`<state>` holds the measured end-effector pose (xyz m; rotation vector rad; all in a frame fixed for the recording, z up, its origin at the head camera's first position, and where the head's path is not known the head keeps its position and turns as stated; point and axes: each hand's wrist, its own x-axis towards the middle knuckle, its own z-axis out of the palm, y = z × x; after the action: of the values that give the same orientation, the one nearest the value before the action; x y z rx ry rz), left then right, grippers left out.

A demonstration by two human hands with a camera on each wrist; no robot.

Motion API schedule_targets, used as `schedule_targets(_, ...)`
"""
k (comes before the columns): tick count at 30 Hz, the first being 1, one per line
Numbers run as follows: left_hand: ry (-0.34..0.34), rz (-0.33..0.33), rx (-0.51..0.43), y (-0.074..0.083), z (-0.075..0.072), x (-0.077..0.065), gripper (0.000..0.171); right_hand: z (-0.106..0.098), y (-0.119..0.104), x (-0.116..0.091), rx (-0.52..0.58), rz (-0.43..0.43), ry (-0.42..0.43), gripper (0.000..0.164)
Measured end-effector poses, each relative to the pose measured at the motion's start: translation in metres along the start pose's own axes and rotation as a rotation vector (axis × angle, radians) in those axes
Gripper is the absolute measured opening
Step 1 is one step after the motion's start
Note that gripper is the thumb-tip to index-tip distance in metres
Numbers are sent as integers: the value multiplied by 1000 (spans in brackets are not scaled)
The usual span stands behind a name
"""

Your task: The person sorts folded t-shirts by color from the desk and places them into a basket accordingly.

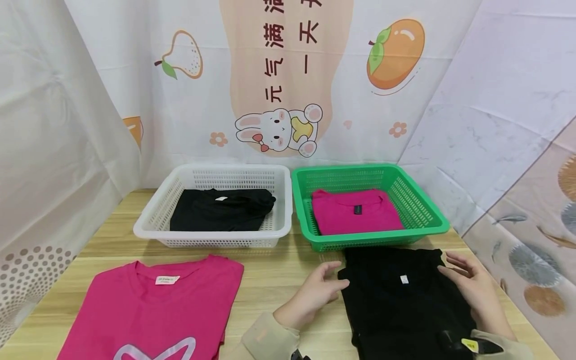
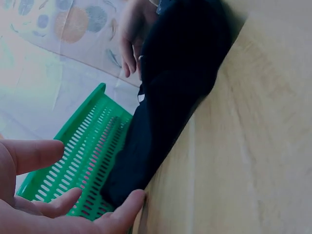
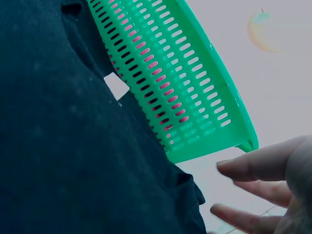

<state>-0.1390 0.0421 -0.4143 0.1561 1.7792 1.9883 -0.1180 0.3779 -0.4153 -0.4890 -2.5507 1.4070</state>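
Note:
A black T-shirt (image 1: 400,305) with a small white neck label lies on the table in front of the green basket. My left hand (image 1: 312,295) is at its left shoulder edge, fingers parted and relaxed, holding nothing. On the opposite side my right hand (image 1: 474,287) hovers by the right shoulder edge, its fingers loosely spread. In the left wrist view the left fingertips (image 2: 131,200) are right at the shirt's corner. The right wrist view shows the right fingers (image 3: 258,163) apart, beside the dark cloth (image 3: 97,156).
A pink T-shirt (image 1: 157,300) lies at the left of the table. Behind stand a white basket (image 1: 146,220) containing a folded black garment (image 1: 216,212) and a green basket (image 1: 418,200) containing a folded pink garment (image 1: 355,215). A printed curtain (image 1: 189,125) hangs at the back.

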Motion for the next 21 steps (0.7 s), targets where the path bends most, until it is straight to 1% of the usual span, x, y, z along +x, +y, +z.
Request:
schedule_targets(3,-25,-18,-68,-2,0,1,55,-2,-2,3,-66,72,-72,66)
schedule_targets(5,-37,-26,-112,-4,0,2,55,-4,-2,4,-65,110,-124,72)
schedule_targets(9,-43,-30,-144,-7,1,3,55,-8,2,7,-31,150,-192,76)
schedule_targets(12,-59,-40,-154,-8,1,3,53,-11,6,8,-7,158,-206,72)
schedule_targets(17,-120,-76,-181,-9,-1,2,43,-11,11,7,72,133,-207,56)
schedule_targets(20,-155,-95,-157,-10,-1,2,38,-10,12,6,109,134,-220,50)
schedule_targets(21,-165,-100,-146,-11,-1,3,37,-10,12,7,106,138,-226,47)
